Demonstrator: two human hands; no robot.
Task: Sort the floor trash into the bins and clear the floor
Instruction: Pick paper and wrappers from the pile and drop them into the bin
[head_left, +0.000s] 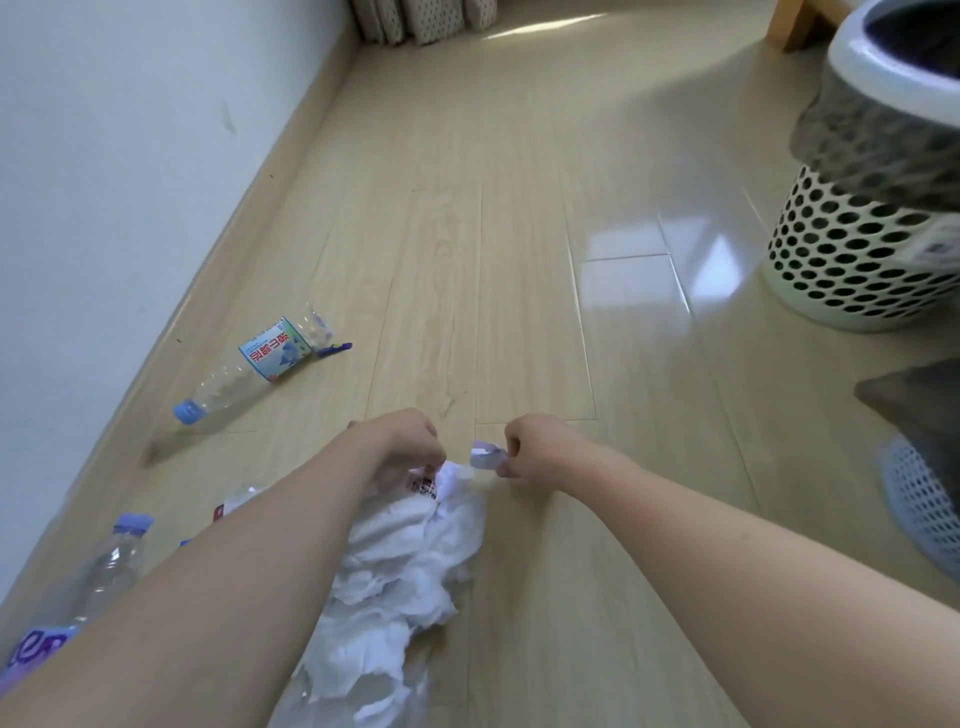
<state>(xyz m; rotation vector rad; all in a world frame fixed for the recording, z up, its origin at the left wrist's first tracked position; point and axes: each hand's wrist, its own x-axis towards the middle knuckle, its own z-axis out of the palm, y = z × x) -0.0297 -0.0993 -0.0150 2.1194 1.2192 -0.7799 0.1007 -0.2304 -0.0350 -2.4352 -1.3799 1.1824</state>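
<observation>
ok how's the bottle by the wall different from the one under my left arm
The wall bottle lies in full view, apart from both arms; the near bottle is partly hidden behind the left forearm. The wall bottle's label is white and blue with red print; the near bottle's is purple. Both are clear plastic with blue caps.

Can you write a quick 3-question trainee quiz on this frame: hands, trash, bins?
1. True or false: the left hand grips the white tissue wad.
2. The right hand pinches: A) a bottle cap B) a small pale scrap C) nothing.
3. Which item lies nearest the wall?

Key: 1 true; 2 B; 3 the labelled clear bottle, lying on its side on the floor.
</observation>
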